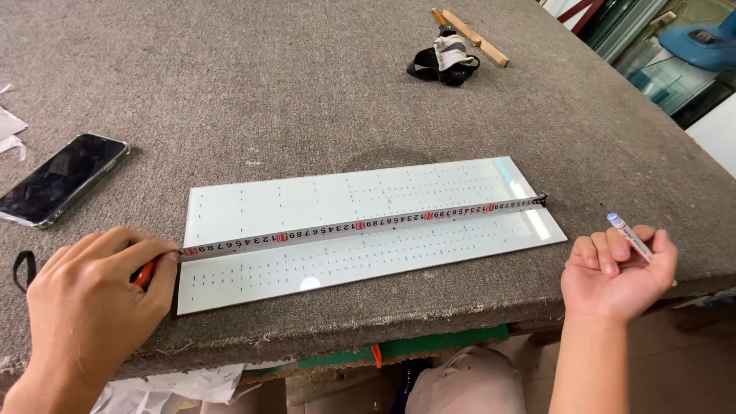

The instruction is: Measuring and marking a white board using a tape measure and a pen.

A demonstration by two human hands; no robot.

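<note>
Left hand (96, 295) at near-left edge of worktop (291, 92), fingers (115, 245) curled tight round an orange tape measure case (144, 272), mostly hidden under the palm. Metal tape blade (360, 224) pulled out from the case, running rightward and slightly away across the white glass strip (345, 192), end hook (543, 200) caught on the strip's right short edge. Blade lying flat, touching the glass along its length. Strip long and narrow, lying flat near the front edge of the worktop, covered with rows of small blue tick marks on both sides of the blade.

Right hand (617, 272) off the strip's right end, near the front-right edge of worktop, palm up, fingers (606, 249) loosely folded over a marker pen (630, 238), tip pointing away and left. Pen tip clear of the glass, not touching.

Dark phone (61, 178) face up at far left, well apart from the strip. Scraps of white paper (9, 130) at left edge. Black strap with a wooden stick (456, 54) at the far side. Grey carpet-like surface on the worktop.
</note>
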